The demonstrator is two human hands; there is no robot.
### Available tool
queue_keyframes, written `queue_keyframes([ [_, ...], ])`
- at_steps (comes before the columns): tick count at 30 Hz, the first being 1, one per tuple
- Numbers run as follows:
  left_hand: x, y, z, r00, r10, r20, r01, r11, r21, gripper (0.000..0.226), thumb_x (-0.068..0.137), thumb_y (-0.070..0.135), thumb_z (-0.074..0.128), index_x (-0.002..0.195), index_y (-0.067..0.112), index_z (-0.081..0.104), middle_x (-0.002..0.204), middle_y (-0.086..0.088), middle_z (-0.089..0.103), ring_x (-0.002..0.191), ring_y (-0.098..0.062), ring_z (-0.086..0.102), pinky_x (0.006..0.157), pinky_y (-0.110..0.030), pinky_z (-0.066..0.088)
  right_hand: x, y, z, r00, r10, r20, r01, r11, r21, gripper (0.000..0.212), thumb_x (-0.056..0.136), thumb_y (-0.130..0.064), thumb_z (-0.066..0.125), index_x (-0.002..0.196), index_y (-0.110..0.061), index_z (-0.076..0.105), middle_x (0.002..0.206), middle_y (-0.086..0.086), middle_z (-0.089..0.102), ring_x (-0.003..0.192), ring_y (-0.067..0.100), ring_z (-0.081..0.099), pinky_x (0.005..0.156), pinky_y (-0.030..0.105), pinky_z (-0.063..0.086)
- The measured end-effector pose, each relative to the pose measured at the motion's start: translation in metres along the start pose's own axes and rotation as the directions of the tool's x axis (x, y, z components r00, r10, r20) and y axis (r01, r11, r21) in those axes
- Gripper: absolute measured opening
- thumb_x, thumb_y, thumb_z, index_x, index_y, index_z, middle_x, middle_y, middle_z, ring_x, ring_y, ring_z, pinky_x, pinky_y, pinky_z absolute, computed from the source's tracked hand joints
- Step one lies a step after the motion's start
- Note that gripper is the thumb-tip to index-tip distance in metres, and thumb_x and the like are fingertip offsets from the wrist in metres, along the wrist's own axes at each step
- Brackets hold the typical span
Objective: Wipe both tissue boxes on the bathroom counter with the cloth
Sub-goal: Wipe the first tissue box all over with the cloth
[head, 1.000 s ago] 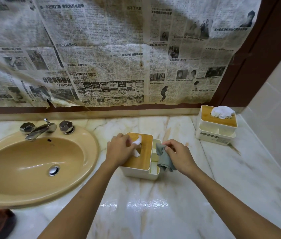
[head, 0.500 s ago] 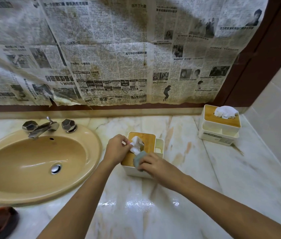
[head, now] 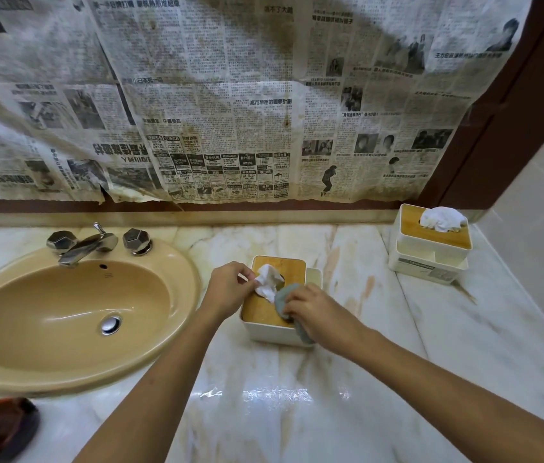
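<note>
On the counter [head: 330,379] the near box [head: 258,312] sits right under both our hands; the far box [head: 431,252] stands well beyond our right hand [head: 314,310], untouched. That hand curls round the cloth [head: 282,297], pressing it on the near box. Our left hand [head: 227,290] pinches the tissue [head: 267,282] just left of the cloth.

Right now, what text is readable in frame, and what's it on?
"高市早苗的…": headline on the newspaper covering the wall; its ending is unclear.
"中最受益": smaller headline on the same sheet, only partly legible.
Body print, adverts and the large lower-left headline: too small or blurred.
Label on the far tissue box: blurred, unreadable.
Near tissue box: no text visible.
</note>
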State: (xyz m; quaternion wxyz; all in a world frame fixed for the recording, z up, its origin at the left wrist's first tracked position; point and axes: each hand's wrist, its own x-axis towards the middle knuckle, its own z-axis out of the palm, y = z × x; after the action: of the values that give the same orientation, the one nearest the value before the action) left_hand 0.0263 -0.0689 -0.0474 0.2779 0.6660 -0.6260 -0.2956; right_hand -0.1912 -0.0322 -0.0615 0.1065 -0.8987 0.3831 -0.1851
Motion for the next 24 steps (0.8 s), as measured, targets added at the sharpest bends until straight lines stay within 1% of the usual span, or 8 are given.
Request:
queue_keyframes([
  [3, 0.001, -0.001, 0.0, 1.0, 0.01, 0.005, -0.01, 1.0, 0.007, 0.008, 0.081, 0.018, 0.075, 0.079, 0.014, 0.069, 0.086, 0.005, 0.071, 0.071, -0.008, 0.065, 0.063, -0.017, 0.046, -0.012, -0.009, 0.004, 0.996, -0.062, 0.068, 0.061, 0.998, 0.019, 0.022, 0.076, -0.002, 0.072, 0.091, -0.018, 0.071, 0.101, 0.001, 0.068, 0.088, 0.024, 0.059, 0.078, 0.028, 0.05],
  [8, -0.001, -0.001, -0.002, 0.999, 0.038, 0.017, -0.038, 0.999, 0.006, 0.007, 0.081, 0.016, 0.075, 0.078, 0.014, 0.069, 0.088, 0.004, 0.071, 0.074, -0.011, 0.066, 0.068, -0.021, 0.049, 0.015, 0.03, -0.005, 0.998, 0.06, 0.035, -0.057, 0.995, -0.083, 0.021, 0.082, -0.005, 0.067, 0.099, -0.015, 0.072, 0.112, 0.004, 0.069, 0.095, 0.028, 0.058, 0.087, 0.028, 0.041],
  [11, -0.002, 0.001, -0.003, 0.999, 0.037, 0.025, -0.036, 0.999, -0.005, 0.006, 0.082, 0.015, 0.075, 0.079, 0.013, 0.069, 0.089, 0.003, 0.072, 0.075, -0.013, 0.066, 0.071, -0.025, 0.051, 0.037, 0.045, -0.011, 0.984, 0.18, -0.011, -0.18, 0.981, -0.077, 0.021, 0.091, -0.002, 0.051, 0.094, -0.012, 0.069, 0.102, 0.002, 0.07, 0.092, 0.029, 0.054, 0.085, 0.031, 0.04],
  [13, -0.002, 0.001, -0.004, 0.999, 0.03, 0.03, -0.029, 0.999, -0.013, 0.007, 0.082, 0.015, 0.075, 0.079, 0.014, 0.069, 0.09, 0.003, 0.072, 0.076, -0.015, 0.066, 0.072, -0.026, 0.051, 0.045, 0.046, -0.012, 0.972, 0.234, -0.016, -0.234, 0.972, -0.035, 0.02, 0.09, -0.002, 0.048, 0.086, -0.011, 0.065, 0.09, 0.002, 0.067, 0.089, 0.028, 0.053, 0.082, 0.036, 0.042],
  [15, -0.002, 0.0, -0.004, 0.999, 0.02, 0.029, -0.02, 1.0, -0.021, 0.007, 0.082, 0.016, 0.074, 0.078, 0.014, 0.069, 0.09, 0.003, 0.072, 0.076, -0.014, 0.066, 0.069, -0.021, 0.05, 0.043, 0.041, -0.009, 0.969, 0.247, -0.014, -0.247, 0.968, -0.033, 0.018, 0.089, 0.0, 0.048, 0.083, -0.01, 0.063, 0.086, 0.004, 0.065, 0.087, 0.028, 0.052, 0.08, 0.037, 0.043],
  [18, -0.004, 0.002, -0.003, 1.0, -0.003, 0.014, 0.003, 0.999, -0.047, 0.006, 0.082, 0.016, 0.074, 0.079, 0.014, 0.069, 0.087, 0.006, 0.07, 0.07, -0.007, 0.062, 0.059, -0.008, 0.041, 0.021, 0.026, -0.004, 0.979, 0.202, -0.01, -0.203, 0.979, -0.028, 0.017, 0.091, 0.0, 0.049, 0.093, -0.009, 0.063, 0.095, 0.005, 0.064, 0.094, 0.024, 0.05, 0.083, 0.033, 0.043],
  [21, -0.006, 0.002, -0.002, 0.999, 0.006, 0.04, -0.003, 0.996, -0.086, 0.008, 0.082, 0.02, 0.073, 0.087, 0.019, 0.067, 0.093, 0.007, 0.068, 0.075, -0.012, 0.063, 0.063, -0.012, 0.043, -0.001, 0.014, -0.011, 0.982, 0.182, 0.038, -0.185, 0.978, 0.1, 0.021, 0.094, -0.003, 0.048, 0.102, -0.011, 0.065, 0.105, 0.0, 0.065, 0.1, 0.018, 0.049, 0.086, 0.027, 0.042],
  [24, -0.012, 0.0, -0.001, 0.997, 0.018, 0.076, -0.004, 0.983, -0.181, 0.043, 0.073, 0.044, 0.07, 0.111, 0.027, 0.057, 0.108, 0.01, 0.061, 0.087, -0.018, 0.062, 0.071, -0.022, 0.048, -0.002, 0.013, -0.028, 0.917, 0.399, 0.025, -0.384, 0.862, 0.33, 0.023, 0.096, -0.003, 0.048, 0.102, -0.014, 0.066, 0.104, -0.002, 0.067, 0.096, 0.013, 0.056, 0.082, 0.019, 0.043],
])
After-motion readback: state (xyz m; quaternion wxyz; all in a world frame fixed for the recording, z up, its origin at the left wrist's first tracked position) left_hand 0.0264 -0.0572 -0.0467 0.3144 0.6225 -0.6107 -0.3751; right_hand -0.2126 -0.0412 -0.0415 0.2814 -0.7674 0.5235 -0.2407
